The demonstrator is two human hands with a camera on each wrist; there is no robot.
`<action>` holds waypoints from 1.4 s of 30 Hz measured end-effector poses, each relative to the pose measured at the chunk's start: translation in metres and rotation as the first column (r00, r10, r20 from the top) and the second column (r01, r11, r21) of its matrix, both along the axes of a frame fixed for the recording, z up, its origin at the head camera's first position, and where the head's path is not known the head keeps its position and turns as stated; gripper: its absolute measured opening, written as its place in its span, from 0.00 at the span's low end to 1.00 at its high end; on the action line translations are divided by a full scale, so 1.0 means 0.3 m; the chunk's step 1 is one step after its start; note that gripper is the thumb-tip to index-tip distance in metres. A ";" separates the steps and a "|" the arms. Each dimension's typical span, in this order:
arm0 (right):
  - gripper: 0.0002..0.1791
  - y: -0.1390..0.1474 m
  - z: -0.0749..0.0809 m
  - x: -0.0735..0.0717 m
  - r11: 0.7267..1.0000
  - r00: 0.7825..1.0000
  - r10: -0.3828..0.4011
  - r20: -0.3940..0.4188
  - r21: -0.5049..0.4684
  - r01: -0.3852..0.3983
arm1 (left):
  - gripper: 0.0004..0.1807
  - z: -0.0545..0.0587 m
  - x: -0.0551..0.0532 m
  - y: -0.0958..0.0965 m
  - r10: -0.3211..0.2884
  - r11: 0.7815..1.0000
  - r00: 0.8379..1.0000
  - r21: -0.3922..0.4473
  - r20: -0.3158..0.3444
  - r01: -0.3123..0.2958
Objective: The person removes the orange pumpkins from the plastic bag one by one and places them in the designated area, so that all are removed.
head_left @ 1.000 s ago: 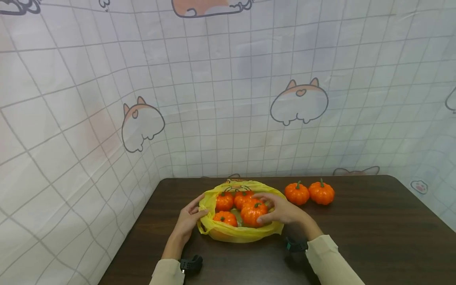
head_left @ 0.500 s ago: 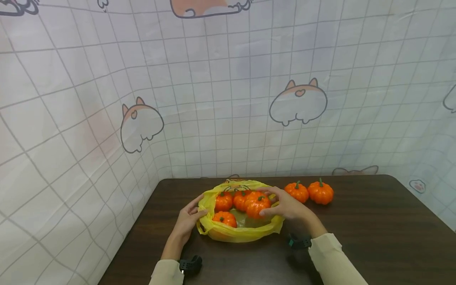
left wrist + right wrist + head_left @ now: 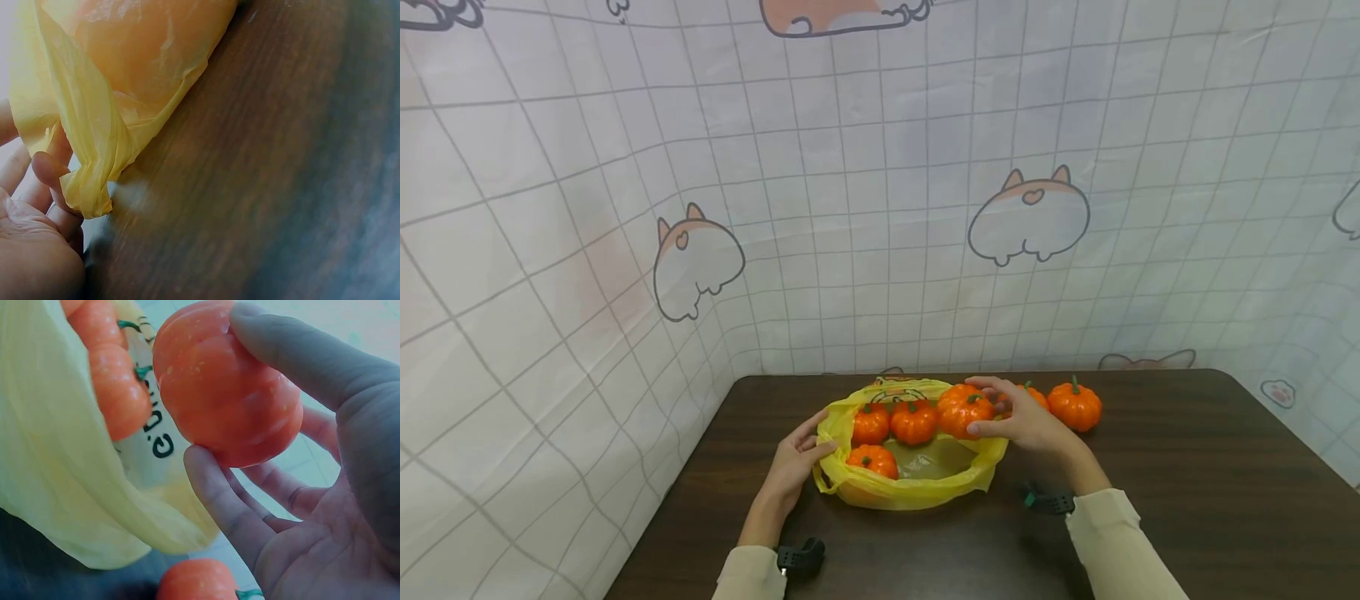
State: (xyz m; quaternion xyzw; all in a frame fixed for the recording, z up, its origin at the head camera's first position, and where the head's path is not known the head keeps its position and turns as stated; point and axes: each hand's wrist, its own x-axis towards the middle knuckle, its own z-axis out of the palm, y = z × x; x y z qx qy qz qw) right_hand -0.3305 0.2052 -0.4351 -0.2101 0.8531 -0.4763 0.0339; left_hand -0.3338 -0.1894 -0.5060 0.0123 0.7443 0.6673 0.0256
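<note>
A yellow plastic bag (image 3: 917,497) lies open-mouthed on the dark table. My left hand (image 3: 792,467) holds its left edge, the film running between thumb and fingers; the bag's knotted-looking handle (image 3: 94,181) hangs by the fingers in the left wrist view. Between the thumb and fingers of my right hand (image 3: 1033,421) is a small orange pumpkin (image 3: 962,411), raised over the bag's back right rim. Inside the bag sit three more pumpkins: one at back left (image 3: 871,425), one at back middle (image 3: 913,422), one at front left (image 3: 872,461). The bag's right half shows bare film.
On the table (image 3: 1180,483) right of the bag stand two more pumpkins, the right one (image 3: 1076,406) in full view, the other (image 3: 1032,393) partly behind my right hand. A grid-patterned cloth (image 3: 880,250) hangs behind and to the left of the table.
My right hand has lifted the pumpkin from the right part of the bag, up and rightward to the back right rim, uncovering the middle pumpkin. My left hand stays at the bag's edge.
</note>
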 end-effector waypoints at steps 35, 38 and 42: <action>0.45 0.227 0.025 0.041 0.958 0.958 -0.285 -0.038 -0.047 0.283 | 0.34 0.000 0.001 -0.011 -0.010 1.000 1.000 0.006 -0.006 0.011; 0.45 0.243 0.020 0.044 0.954 0.953 -0.300 -0.047 -0.040 0.299 | 0.34 -0.002 0.001 -0.012 -0.012 1.000 1.000 0.003 -0.004 0.012; 0.47 0.268 0.013 0.058 0.941 0.940 -0.338 -0.033 -0.032 0.337 | 0.34 -0.004 0.005 -0.017 -0.014 1.000 1.000 0.006 0.000 0.014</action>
